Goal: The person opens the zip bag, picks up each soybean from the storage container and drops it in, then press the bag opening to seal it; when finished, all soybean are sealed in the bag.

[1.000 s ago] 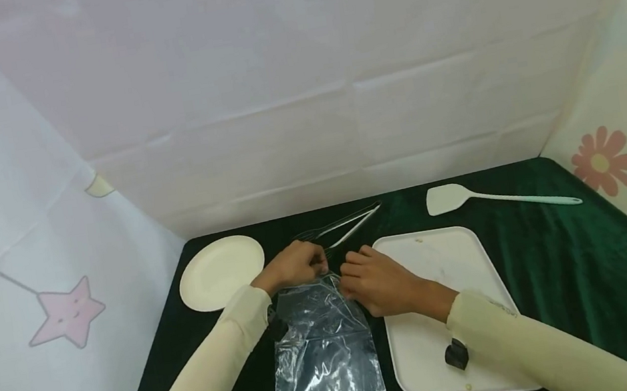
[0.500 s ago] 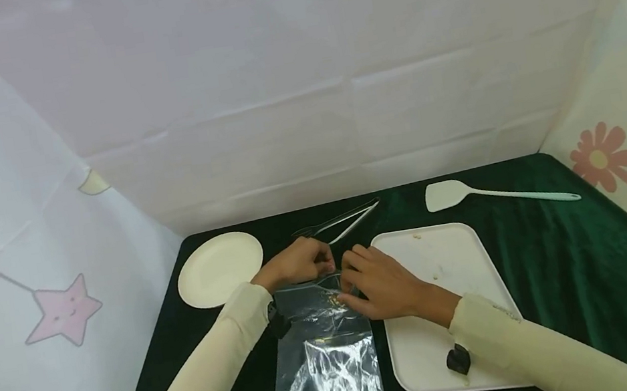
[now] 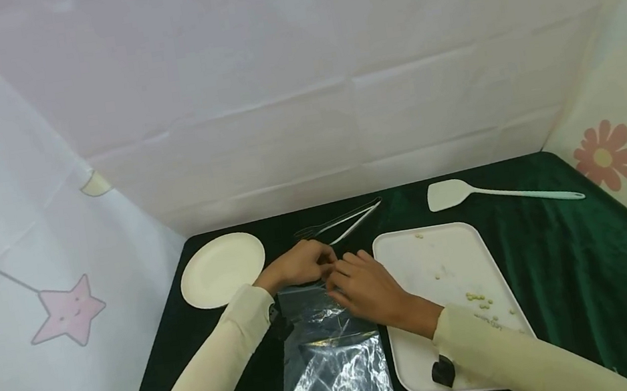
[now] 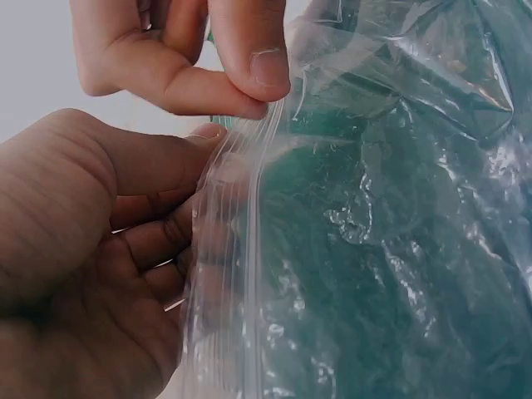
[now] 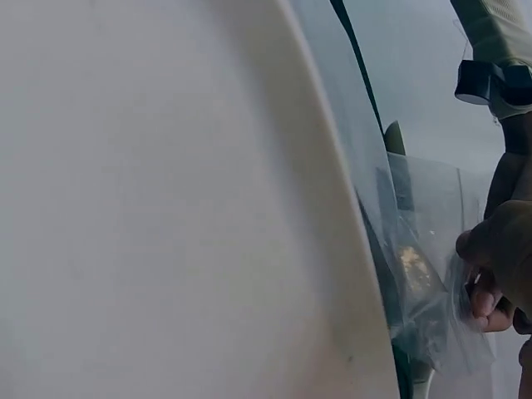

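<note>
A clear plastic zip-lock bag [image 3: 341, 380] lies lengthwise on the table, with its mouth at the far end. My left hand [image 3: 302, 263] holds the mouth; in the left wrist view its thumb lies on the ribbed zip strip [image 4: 253, 224] and its other fingers are behind the plastic. Close beside it, my right hand [image 3: 364, 288] pinches the strip between thumb and finger. In the right wrist view, small yellowish bits [image 5: 416, 264] show through the bag.
To the right, a white tray [image 3: 438, 258] bears several small yellow beans or kernels [image 3: 477, 298]. Behind the hands lie metal tongs [image 3: 348, 221]. An off-white plate [image 3: 222, 270] stands at left, and a white spatula [image 3: 450, 195] with a pale green handle at back right.
My right hand has shifted left along the bag's mouth, close up to the left hand. Its thumb and fingers have drawn together. More yellow bits on the tray are uncovered.
</note>
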Tool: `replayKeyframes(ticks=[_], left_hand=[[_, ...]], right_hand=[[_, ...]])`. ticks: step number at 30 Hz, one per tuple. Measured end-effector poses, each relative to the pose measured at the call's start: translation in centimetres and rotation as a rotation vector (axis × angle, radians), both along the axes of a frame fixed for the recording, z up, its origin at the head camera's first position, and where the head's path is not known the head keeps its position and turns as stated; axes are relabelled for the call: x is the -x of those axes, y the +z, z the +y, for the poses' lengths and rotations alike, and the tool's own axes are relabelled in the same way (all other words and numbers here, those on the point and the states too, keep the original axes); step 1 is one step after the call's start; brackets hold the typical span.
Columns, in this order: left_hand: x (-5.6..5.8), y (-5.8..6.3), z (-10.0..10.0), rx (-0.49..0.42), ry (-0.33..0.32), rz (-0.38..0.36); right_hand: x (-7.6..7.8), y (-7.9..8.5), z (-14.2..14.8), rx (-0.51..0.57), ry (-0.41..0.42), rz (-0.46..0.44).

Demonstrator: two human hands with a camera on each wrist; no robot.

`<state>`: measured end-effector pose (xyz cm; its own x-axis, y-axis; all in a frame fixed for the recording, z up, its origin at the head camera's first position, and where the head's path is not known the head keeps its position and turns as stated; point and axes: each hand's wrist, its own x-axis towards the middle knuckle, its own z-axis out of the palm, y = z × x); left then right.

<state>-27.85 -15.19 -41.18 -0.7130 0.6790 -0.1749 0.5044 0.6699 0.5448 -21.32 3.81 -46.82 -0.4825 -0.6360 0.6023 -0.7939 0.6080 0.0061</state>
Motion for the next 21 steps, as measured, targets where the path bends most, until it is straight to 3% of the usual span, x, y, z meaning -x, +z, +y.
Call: replayKeyframes(ticks=[7,12,16,21], left_hand=[[0.1,-0.1,-1.0,-0.033,-0.018,-0.062],[-0.2,0.2,-1.7,0.015,-0.005,-0.106],[-0.6,0.5,-2.0,0.056,-0.002,-0.091],[-0.5,0.4,-2.5,0.042,0.019,-0.043]], right_hand=[[-0.2,-0.5,-0.2,0.014,-0.056,0.045],[-0.2,-0.5,-0.1,-0.001,-0.094,0.015],[-0.3,-0.6,-0.1,0.024,-0.084,0.009],[-0.7,-0.6,-0.3,0.023,-0.049,-0.001]])
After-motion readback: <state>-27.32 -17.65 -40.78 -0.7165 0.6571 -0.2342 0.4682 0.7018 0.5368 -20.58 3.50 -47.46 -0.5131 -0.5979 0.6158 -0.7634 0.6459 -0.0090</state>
